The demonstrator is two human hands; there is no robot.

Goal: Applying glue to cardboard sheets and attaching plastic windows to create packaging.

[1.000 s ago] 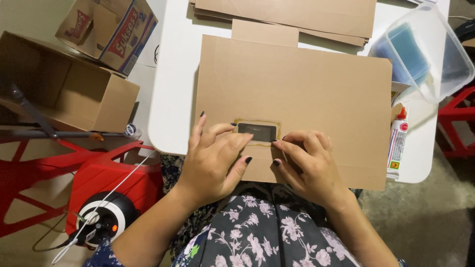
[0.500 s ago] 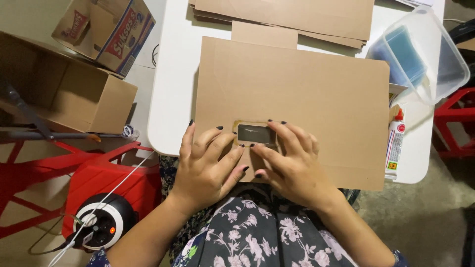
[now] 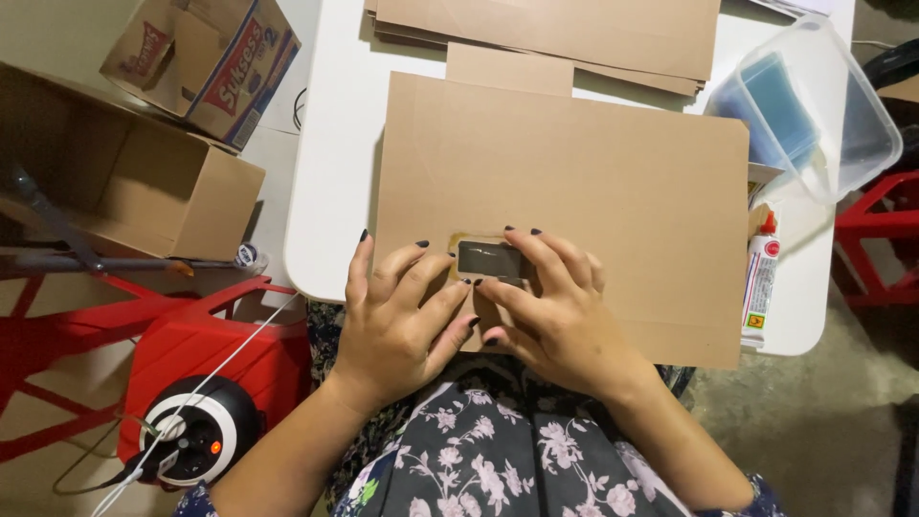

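A flat brown cardboard sheet lies on the white table. Near its front edge is a small rectangular window covered by a dark clear film. My left hand lies flat on the sheet just left of the window, fingers spread and fingertips at the window's edge. My right hand presses down on the window's right and lower edge, fingers over the film. Neither hand grips anything.
More cardboard sheets are stacked at the table's back. A clear plastic tub with blue contents and a glue bottle sit at the right. Open cardboard boxes, a red stool and a round device stand on the left.
Both hands slid slightly forward and spread flatter around the window; my right hand's fingers now cover more of the film's edge.
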